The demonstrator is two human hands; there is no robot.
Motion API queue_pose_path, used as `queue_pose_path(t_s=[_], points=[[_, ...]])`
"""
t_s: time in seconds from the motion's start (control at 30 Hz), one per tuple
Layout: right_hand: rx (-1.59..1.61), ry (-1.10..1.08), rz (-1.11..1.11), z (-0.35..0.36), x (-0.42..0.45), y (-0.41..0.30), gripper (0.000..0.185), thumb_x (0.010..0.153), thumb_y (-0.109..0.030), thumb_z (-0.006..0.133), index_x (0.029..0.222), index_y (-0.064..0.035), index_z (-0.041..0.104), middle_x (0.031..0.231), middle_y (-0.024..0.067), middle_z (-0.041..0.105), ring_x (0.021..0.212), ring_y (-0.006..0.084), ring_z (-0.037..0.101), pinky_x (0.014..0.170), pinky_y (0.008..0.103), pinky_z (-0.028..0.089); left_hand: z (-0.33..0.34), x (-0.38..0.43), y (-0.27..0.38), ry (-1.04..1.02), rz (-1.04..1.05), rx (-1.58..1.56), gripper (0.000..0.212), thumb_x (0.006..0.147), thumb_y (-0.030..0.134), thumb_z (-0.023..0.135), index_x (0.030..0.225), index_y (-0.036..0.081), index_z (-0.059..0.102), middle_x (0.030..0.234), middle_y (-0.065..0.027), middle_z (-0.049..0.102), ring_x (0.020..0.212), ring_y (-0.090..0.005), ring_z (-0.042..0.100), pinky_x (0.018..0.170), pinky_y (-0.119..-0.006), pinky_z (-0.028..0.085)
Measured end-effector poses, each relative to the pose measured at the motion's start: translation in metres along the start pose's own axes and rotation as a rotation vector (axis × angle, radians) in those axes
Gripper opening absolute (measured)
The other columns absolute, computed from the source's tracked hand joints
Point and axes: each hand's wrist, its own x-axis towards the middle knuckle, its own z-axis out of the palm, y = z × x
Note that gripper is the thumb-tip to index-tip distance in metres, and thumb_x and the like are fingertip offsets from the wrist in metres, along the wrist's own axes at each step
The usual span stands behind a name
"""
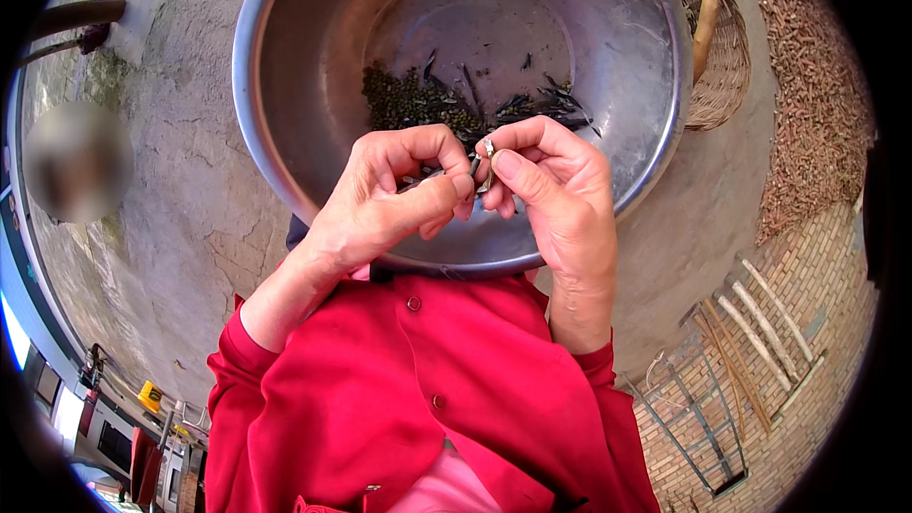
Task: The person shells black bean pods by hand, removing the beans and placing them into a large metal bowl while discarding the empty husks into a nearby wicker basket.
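Over the near half of a wide metal basin (627,28), my left hand (399,192) pinches dark, dry seed pods (475,165) between thumb and forefinger. My right hand (556,185) meets it at the fingertips and grips a pod that is split, its pale inside showing (489,149). On the basin's floor lies a heap of small green beans (399,96), with dark pods and husks (548,103) to its right. My hands hide the near part of the heap.
A wicker basket (719,89) with a thick wooden handle (705,11) stands right of the basin. Corn cobs (812,85) lie piled beyond it. A metal frame (702,413) and several poles (766,328) are on the brick paving. A yellow object (149,396) is at lower left.
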Motion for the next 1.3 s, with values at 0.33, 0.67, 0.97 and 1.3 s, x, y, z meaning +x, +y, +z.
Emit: queue_pose_path(t_s=[0.33, 0.67, 0.97, 1.3], points=[[-0.287, -0.007, -0.124, 0.009, -0.007, -0.007, 0.009, 0.092, -0.003, 0.062, 0.099, 0.0027, 0.062, 0.085, 0.0049, 0.065, 0.073, 0.0077, 0.060, 0.066, 0.0214, 0.049, 0.003, 0.000, 0.005, 0.005, -0.103, -0.003, 0.017, 0.089, 0.018, 0.058, 0.080, 0.003, 0.059, 0.073, -0.0024, 0.062, 0.059, -0.0049, 0.050, 0.053, -0.021, 0.036], [-0.396, -0.028, -0.194, 0.014, -0.012, -0.007, 0.005, 0.090, 0.002, 0.061, 0.095, 0.0034, 0.063, 0.085, 0.0067, 0.062, 0.074, 0.0116, 0.065, 0.067, 0.0244, 0.052, 0.003, 0.005, 0.002, 0.072, -0.155, -0.193, 0.037, 0.095, 0.028, 0.045, 0.076, -0.002, 0.057, 0.072, -0.0091, 0.060, 0.051, -0.0111, 0.045, 0.049, -0.024, 0.033], [-0.363, -0.009, -0.169, 0.029, -0.017, -0.012, 0.011, 0.090, 0.002, 0.062, 0.101, 0.0044, 0.062, 0.088, 0.0086, 0.064, 0.076, 0.0145, 0.067, 0.064, 0.0238, 0.051, 0.000, 0.009, -0.003, 0.066, -0.122, -0.262, 0.029, 0.094, 0.025, 0.050, 0.078, 0.003, 0.058, 0.070, -0.0058, 0.059, 0.053, -0.0087, 0.046, 0.048, -0.022, 0.030], [0.019, 0.074, -0.249, 0.007, 0.001, 0.005, 0.016, 0.088, 0.000, 0.066, 0.103, 0.0027, 0.061, 0.087, 0.0081, 0.066, 0.078, 0.0113, 0.063, 0.069, 0.0238, 0.053, 0.002, 0.004, -0.002, -0.049, -0.096, -0.253, 0.018, 0.091, 0.016, 0.061, 0.090, -0.002, 0.062, 0.080, -0.0095, 0.062, 0.061, -0.0096, 0.053, 0.048, -0.020, 0.036]])
